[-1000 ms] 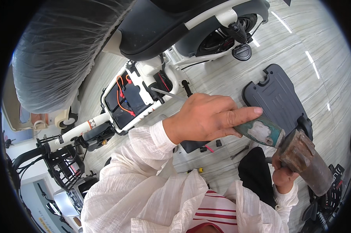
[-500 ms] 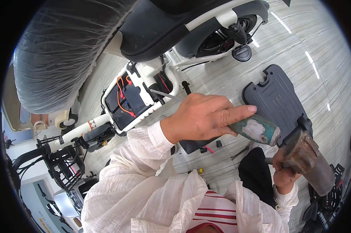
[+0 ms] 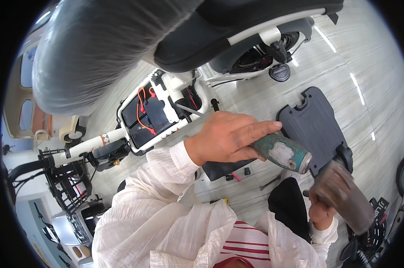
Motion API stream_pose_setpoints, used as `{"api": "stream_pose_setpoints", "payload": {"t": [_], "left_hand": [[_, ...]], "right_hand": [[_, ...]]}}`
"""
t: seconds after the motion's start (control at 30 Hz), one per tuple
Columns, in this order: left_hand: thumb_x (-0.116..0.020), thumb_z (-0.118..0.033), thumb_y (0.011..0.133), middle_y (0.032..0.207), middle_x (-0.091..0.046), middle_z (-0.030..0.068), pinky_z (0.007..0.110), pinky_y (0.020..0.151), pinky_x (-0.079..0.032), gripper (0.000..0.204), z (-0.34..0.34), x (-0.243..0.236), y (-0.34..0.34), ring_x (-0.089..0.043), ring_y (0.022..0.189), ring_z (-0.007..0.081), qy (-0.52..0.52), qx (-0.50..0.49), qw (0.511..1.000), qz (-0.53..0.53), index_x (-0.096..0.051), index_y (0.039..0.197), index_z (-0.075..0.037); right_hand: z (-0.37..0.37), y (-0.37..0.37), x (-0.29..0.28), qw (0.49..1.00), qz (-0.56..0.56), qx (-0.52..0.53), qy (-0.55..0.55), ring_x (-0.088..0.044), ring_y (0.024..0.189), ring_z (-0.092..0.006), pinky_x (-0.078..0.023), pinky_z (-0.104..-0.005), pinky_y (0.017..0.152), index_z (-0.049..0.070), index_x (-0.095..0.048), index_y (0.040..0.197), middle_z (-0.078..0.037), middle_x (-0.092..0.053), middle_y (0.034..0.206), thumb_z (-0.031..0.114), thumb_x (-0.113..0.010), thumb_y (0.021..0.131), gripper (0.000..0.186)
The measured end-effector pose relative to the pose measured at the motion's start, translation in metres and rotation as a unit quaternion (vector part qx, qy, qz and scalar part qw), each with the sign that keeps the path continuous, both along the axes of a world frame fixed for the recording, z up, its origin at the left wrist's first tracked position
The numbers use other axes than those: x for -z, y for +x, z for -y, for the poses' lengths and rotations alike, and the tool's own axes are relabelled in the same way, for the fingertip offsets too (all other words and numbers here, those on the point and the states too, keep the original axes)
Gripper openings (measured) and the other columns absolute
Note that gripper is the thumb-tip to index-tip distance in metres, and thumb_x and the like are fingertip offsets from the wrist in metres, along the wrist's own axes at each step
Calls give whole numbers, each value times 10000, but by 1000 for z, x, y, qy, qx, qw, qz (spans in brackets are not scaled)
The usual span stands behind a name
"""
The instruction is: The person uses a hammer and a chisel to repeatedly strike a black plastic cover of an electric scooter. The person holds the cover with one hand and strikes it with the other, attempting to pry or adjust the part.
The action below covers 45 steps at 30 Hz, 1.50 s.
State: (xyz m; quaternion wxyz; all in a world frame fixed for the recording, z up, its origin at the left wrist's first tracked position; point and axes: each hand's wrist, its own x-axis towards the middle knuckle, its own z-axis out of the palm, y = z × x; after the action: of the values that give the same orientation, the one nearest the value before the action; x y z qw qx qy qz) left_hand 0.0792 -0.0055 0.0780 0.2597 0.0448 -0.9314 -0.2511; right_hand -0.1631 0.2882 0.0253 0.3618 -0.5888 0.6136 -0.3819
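My left hand (image 3: 224,138) is closed round the worn green handle (image 3: 282,156) of a metal-shafted tool (image 3: 190,110), whose tip reaches a dark tubular part (image 3: 179,99) on the white scooter frame. My right hand (image 3: 320,212) grips a hammer with a heavy, rusty head (image 3: 351,203), blurred and held just below and right of the green handle's capped end. Orange leads cross a black battery (image 3: 135,114) inside the frame.
A plastic-wrapped seat (image 3: 90,53) fills the upper left. A scooter wheel (image 3: 249,60) is behind. A grey footboard (image 3: 309,125) lies on the tiled floor (image 3: 354,53), with a wrench (image 3: 269,182) nearby. Black parts (image 3: 367,236) lie at lower right; handlebars (image 3: 25,172) are at left.
My left hand and green-handled tool have shifted slightly left and down. The hammer head has moved down and is now motion-blurred. The view has shifted slightly, bringing seat and scooter rightward.
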Motion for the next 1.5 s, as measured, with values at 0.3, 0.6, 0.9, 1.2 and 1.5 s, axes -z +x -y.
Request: {"api": "stream_pose_setpoints", "payload": {"t": [0.3, 0.6, 0.9, 1.2, 1.5], "left_hand": [[-799, -330, 662, 836, -665, 74, 347, 559, -504, 663, 13, 6, 19, -641, 651, 254, -2, -100, 994, -44, -598, 1254, -110], [-825, -306, 656, 785, -653, 40, 339, 522, -474, 638, -14, -44, 49, -621, 603, 250, 37, -38, 993, -105, -607, 1230, -132], [-800, -301, 686, 625, -532, 37, 374, 498, -417, 291, -55, -89, 91, -572, 579, 284, 105, -101, 985, -89, -570, 739, -131], [-726, -287, 719, 639, -590, 46, 420, 546, -440, 224, -41, -55, 92, -603, 638, 312, 114, -155, 976, -97, -571, 683, -130], [-712, -250, 693, 702, -623, 37, 412, 584, -474, 186, -43, -45, 86, -634, 705, 291, 70, -182, 977, -90, -571, 730, -134]], "right_hand": [[57, 51, -53, 970, -225, 73, -49, -627, 664, -328, -486, -390, 583, 56, -631, 767, -112, -621, 685, 191, -774, 675, 217], [32, 66, -78, 983, -130, 47, -121, -508, 593, -160, -414, -286, 546, 9, -539, 1222, -64, -590, 806, 311, -476, 981, 391], [50, 140, -178, 976, 117, 97, -158, -381, 478, -62, -309, -213, 414, -13, -479, 1210, -35, -490, 715, 468, -513, 981, 533], [82, 209, -167, 932, 210, 250, -155, -482, 640, -56, -401, -205, 542, -4, -542, 1049, -28, -559, 831, 27, -702, 823, 279], [119, 222, -151, 940, 242, 210, -121, -541, 773, -56, -441, -205, 654, -31, -563, 1151, -49, -628, 982, 59, -732, 810, 391]]}}
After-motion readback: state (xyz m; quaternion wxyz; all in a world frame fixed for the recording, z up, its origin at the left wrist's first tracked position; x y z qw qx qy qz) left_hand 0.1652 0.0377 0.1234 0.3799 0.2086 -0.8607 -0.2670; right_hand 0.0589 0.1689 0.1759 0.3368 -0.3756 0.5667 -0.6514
